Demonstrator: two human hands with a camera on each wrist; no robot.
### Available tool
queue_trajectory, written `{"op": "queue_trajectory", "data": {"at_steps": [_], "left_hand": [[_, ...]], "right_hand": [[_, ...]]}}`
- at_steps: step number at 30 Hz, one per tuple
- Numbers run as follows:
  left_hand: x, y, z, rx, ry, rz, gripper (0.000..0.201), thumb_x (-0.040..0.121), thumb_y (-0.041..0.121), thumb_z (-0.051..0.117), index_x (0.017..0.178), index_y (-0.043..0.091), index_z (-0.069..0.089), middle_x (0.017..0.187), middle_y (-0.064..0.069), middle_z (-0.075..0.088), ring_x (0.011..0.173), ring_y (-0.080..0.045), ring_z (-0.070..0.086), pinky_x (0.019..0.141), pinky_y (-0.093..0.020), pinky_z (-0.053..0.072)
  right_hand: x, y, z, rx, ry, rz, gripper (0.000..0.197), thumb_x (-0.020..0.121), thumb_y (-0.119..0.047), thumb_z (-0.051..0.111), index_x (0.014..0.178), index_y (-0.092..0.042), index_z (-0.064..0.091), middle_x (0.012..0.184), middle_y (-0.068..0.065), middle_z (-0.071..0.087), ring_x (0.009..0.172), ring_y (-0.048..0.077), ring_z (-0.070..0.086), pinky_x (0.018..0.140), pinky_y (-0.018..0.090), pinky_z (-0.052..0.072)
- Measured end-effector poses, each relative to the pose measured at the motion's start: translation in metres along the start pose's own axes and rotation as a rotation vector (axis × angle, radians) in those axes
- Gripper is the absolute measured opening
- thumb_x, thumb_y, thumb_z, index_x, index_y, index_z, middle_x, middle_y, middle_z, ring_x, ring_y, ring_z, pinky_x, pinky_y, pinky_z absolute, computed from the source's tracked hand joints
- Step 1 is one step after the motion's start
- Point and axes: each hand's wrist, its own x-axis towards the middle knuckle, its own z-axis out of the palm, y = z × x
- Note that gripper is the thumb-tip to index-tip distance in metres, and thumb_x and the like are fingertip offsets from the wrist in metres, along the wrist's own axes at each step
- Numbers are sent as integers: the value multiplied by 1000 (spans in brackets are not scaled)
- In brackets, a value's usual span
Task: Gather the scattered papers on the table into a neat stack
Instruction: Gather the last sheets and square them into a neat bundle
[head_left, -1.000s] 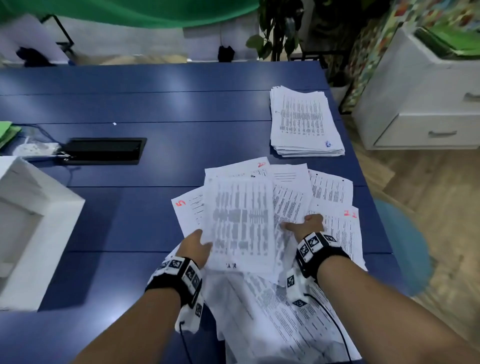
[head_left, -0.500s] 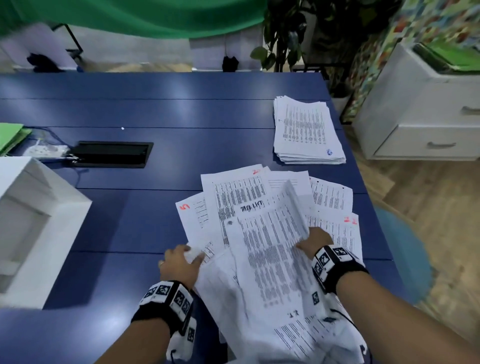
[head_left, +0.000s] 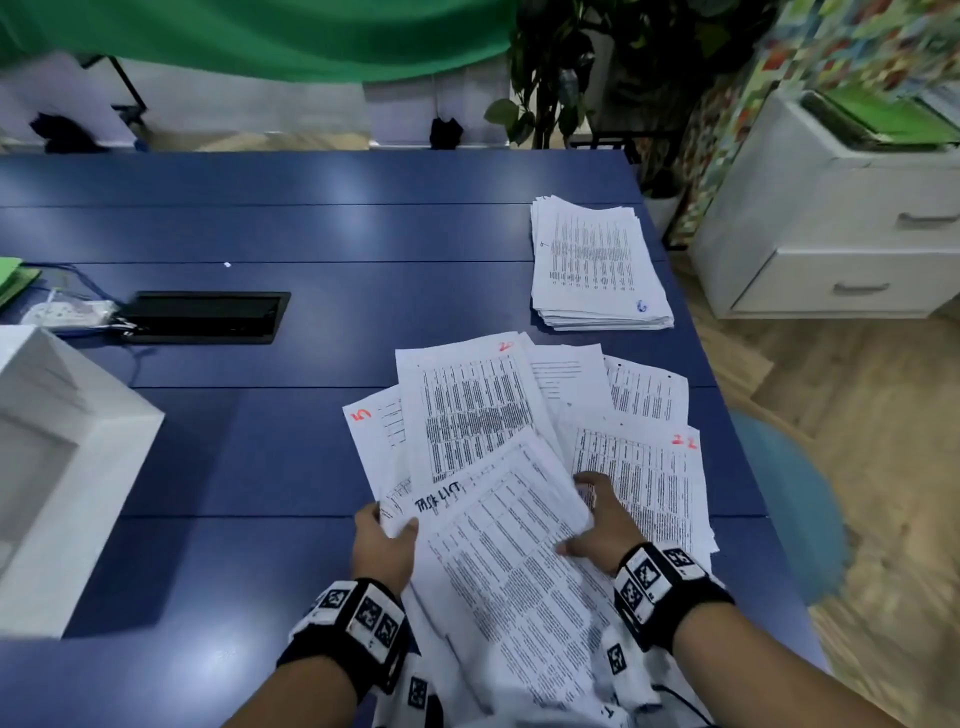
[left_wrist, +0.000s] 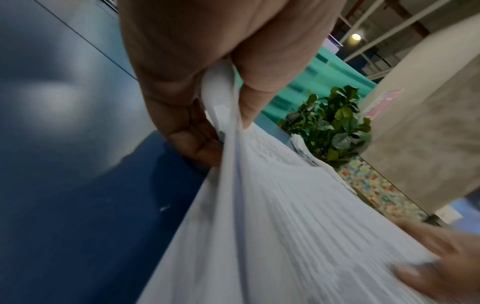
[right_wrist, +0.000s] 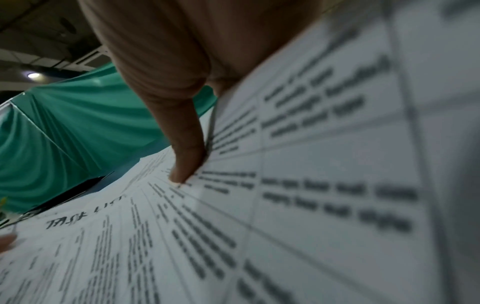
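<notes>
Printed white papers (head_left: 467, 415) lie fanned out on the blue table (head_left: 234, 452) at the near right. My left hand (head_left: 384, 535) pinches the left edge of several sheets between thumb and fingers, as the left wrist view shows for the hand (left_wrist: 228, 131) and the papers (left_wrist: 272, 216). My right hand (head_left: 597, 525) grips the right edge of the top sheets. In the right wrist view its thumb (right_wrist: 187, 164) presses on the printed papers (right_wrist: 285, 205), and the other fingers are hidden beneath. A squared stack (head_left: 597, 265) lies farther back on the right.
A white box (head_left: 78, 467) stands at the left edge. A black cable hatch (head_left: 202, 317), a power strip (head_left: 67, 312) and a green folder (head_left: 10, 275) lie at the back left. The table's right edge runs close beside the papers; a white drawer cabinet (head_left: 831, 234) stands beyond it.
The sheets in both hands have tilted and slid toward me. A sheet headed "TASK LIST" has come into view. My left hand has shifted along the left edge.
</notes>
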Motion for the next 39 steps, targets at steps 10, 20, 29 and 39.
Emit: {"op": "queue_trajectory", "data": {"at_steps": [10,20,29,39], "left_hand": [[38,2,-8,-64,147,48,24,82,1,68,104,8,61,85,-8,63,76,-27,59,81,-38,52],[53,65,20,-46,-141,119,79,82,44,69,144,12,31,126,-2,54,116,-27,56,99,-36,45],[53,98,30,-130,63,245,33,94,25,59,119,4,63,114,-13,68,109,-30,62,90,-33,46],[62,145,-50,-348,280,341,26,95,18,56,118,4,60,108,-8,66,101,-21,61,95,-38,48]], "right_hand": [[1,19,-56,-31,-45,110,40,84,-11,70,122,-6,56,85,1,63,78,16,59,65,24,43],[1,16,-56,-137,-141,64,14,84,-15,70,88,-19,57,67,-3,52,59,12,49,59,24,39],[-3,18,-60,-188,-85,86,21,86,-14,67,106,-11,62,92,6,67,83,22,65,73,26,50],[-2,30,-78,-85,265,263,44,89,0,56,132,3,47,128,23,55,116,37,53,91,36,44]]}}
